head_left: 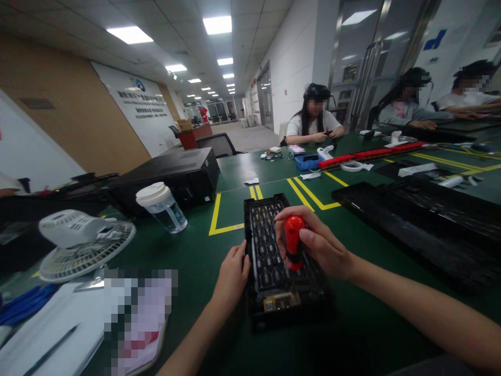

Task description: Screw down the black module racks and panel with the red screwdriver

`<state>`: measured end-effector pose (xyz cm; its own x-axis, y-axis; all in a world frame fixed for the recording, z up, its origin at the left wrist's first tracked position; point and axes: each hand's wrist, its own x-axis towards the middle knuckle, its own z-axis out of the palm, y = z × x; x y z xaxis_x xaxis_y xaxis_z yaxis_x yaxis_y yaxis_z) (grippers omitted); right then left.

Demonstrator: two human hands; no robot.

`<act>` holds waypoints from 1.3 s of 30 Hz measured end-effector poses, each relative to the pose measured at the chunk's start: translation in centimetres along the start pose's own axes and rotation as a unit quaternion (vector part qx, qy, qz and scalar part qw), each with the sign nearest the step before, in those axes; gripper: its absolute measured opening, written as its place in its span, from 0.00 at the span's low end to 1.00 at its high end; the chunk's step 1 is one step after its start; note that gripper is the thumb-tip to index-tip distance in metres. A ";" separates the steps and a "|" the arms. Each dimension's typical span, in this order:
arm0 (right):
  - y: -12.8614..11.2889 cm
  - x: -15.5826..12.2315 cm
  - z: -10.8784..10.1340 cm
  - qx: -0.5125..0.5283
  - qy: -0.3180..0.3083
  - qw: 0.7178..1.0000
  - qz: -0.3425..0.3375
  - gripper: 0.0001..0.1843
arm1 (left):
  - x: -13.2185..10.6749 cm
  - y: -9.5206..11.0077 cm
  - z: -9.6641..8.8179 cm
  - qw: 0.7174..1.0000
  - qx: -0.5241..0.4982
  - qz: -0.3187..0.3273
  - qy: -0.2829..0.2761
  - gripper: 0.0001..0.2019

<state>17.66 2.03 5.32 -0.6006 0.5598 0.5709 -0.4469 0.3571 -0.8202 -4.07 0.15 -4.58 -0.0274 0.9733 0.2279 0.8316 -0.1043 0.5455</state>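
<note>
In front of me on the green table lies a long black plastic casing (253,308), open at the top. Its inside shows rows of dark rounded cells and, at the near end, a yellowish-brown circuit piece (281,302). My left hand (234,271) grips the casing's left edge, fingers along the side wall. My right hand (323,243) is closed around the red handle of a screwdriver (293,237), held nearly upright over the casing's right half. The screwdriver's tip is blurred, so whether it touches anything I cannot tell.
A lidded clear cup (166,211), a white fan (86,243) and a clipboard with papers (66,324) stand or lie left. Behind them is a big black box (176,175). Large black shells (407,224) lie right; a blue tray (308,162) is farther back. Several people sit opposite.
</note>
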 end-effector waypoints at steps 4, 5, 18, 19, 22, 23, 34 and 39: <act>-0.1 -0.1 -0.2 -0.044 0.004 0.999 0.000 0.15 | 0.0 0.1 0.0 1.000 0.001 0.004 0.004 0.22; -0.2 -0.1 -0.2 -0.053 0.005 0.999 -0.002 0.15 | 0.0 0.2 -0.1 1.000 0.001 0.004 0.006 0.22; 0.0 0.2 -0.1 -0.115 0.011 0.991 -0.067 0.12 | -0.1 0.0 0.0 1.000 0.011 0.007 0.011 0.21; 0.1 0.2 -0.1 -0.113 0.009 0.991 -0.072 0.12 | -0.1 0.0 0.0 1.000 0.011 0.009 0.013 0.21; 0.0 0.3 0.0 -0.103 0.007 0.992 -0.077 0.13 | -0.1 0.0 0.0 1.000 0.012 0.012 0.017 0.21; -0.1 0.4 0.0 -0.102 0.007 0.992 -0.076 0.13 | -0.1 0.1 0.0 1.000 0.011 0.011 0.017 0.21; 0.6 0.6 0.6 -0.023 0.038 0.996 -0.077 0.19 | -0.1 0.0 0.0 1.000 0.008 0.009 0.017 0.21; 0.7 0.6 0.9 -0.032 0.073 0.995 -0.058 0.19 | -0.2 0.0 0.0 1.000 0.012 0.006 0.010 0.21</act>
<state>16.35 1.94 5.11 -0.4423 0.6132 0.6544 -0.4615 0.4700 -0.7524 -4.07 -0.02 -4.64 -0.0282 0.9675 0.2514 0.8455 -0.1111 0.5222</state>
